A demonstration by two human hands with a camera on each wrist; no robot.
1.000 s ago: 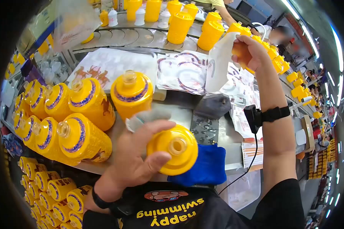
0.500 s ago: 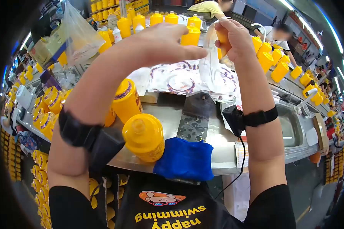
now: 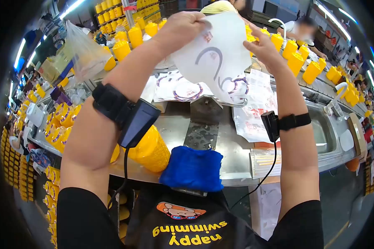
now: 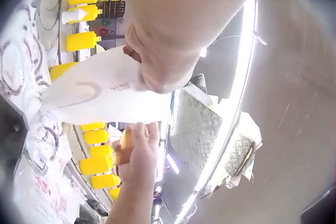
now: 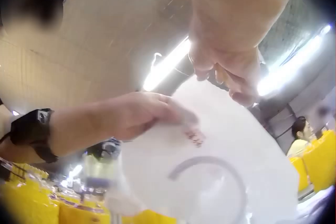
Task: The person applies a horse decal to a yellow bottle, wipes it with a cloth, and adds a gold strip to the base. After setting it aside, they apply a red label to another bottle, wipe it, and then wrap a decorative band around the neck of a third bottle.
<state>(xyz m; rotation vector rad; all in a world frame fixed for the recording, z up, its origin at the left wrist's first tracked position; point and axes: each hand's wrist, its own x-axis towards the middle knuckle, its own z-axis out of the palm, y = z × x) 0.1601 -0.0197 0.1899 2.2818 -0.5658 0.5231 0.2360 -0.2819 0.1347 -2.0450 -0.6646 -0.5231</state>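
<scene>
A thin white printed sheet (image 3: 212, 54) with a purple-grey arc and small reddish marks hangs raised above the table. My left hand (image 3: 180, 30) pinches its upper left edge. On the opposite side my right hand (image 3: 270, 52) holds the upper right edge, fingertips partly hidden by the paper in the head view. The right wrist view shows the curled fingers of the right hand (image 5: 228, 71) at the sheet's top edge (image 5: 220, 108). Below my left forearm stands a yellow bottle (image 3: 149, 151), partly covered by the wrist camera. A folded blue cloth (image 3: 193, 168) lies beside it.
More printed sheets (image 3: 183, 89) with purple rings lie on the metal table (image 3: 232, 159). Yellow bottles (image 3: 62, 124) crowd the left side; others line a conveyor behind. A sink (image 3: 322, 135) is at right, thin sticks (image 3: 265, 162) in front of it. People work beyond.
My left hand has left the yellow bottle near the table's front and risen to the sheet, now gripping its edge. The sheet, earlier hanging from my right hand, is spread between both hands.
</scene>
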